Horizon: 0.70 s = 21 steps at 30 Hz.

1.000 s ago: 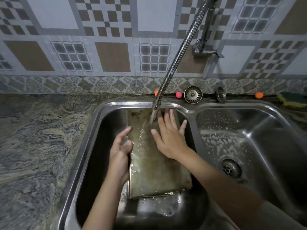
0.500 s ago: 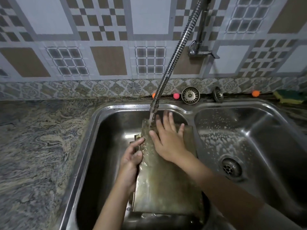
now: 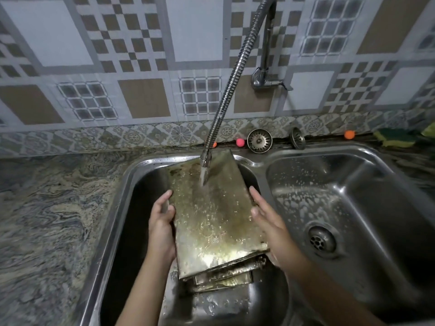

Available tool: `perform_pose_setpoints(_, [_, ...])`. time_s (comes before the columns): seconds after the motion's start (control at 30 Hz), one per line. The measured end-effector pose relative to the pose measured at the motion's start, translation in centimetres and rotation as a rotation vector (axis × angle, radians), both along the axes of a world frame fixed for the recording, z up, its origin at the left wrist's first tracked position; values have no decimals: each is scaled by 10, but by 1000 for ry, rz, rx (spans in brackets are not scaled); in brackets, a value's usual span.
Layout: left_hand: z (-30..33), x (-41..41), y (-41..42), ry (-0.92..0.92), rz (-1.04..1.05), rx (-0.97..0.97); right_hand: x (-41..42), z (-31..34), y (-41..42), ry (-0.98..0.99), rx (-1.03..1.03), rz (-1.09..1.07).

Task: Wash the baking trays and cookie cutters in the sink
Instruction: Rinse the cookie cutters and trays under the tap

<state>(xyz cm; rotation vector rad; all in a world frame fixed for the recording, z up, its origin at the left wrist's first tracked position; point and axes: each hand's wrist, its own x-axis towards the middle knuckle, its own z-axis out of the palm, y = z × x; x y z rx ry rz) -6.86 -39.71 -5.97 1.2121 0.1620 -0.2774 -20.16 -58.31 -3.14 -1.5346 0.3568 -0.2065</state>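
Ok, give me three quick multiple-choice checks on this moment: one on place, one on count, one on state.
1. Where does the water land?
A. on the baking tray
B. in the right basin
C. on the counter

2. How many sink strainers lean at the backsplash?
A. one
B. two
C. four

3. How is the tray held?
A. left hand only
B. lying flat, untouched
C. both hands at its side edges

Answers: 1 A, the stream from the faucet hits the tray's upper part. 2 B, one strainer and another. 3 C, the right hand takes the opposite edge.
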Motion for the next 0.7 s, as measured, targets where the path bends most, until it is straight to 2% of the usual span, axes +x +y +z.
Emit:
perform_pose_setpoints(0.1, [3, -5, -14, -66, -30, 98, -1, 17, -4, -19, 393, -10])
perform_pose_setpoints(0.17, [5, -8, -24, -103, -66, 115, -3, 31, -8, -61, 501, -25])
perform_pose_setpoints(0.23, [-2, -4, -28, -116, -128, 122, -6, 49, -17, -116, 496, -47])
perform_pose_setpoints(0.33, [-26, 6, -28, -98, -178, 311, -18, 70, -48, -225, 341, -70])
perform_pose_setpoints(0.47, [-71, 9, -23, 26, -234, 598, -42, 97, -91, -276, 72, -187])
perform_pose_setpoints(0.6, [-118, 12, -22, 85, -293, 812, -50, 74, -119, -100, -189, -310])
perform_pose_setpoints(0.7, [-122, 8, -26, 43, -245, 906, -51, 35, -128, 100, -288, -363])
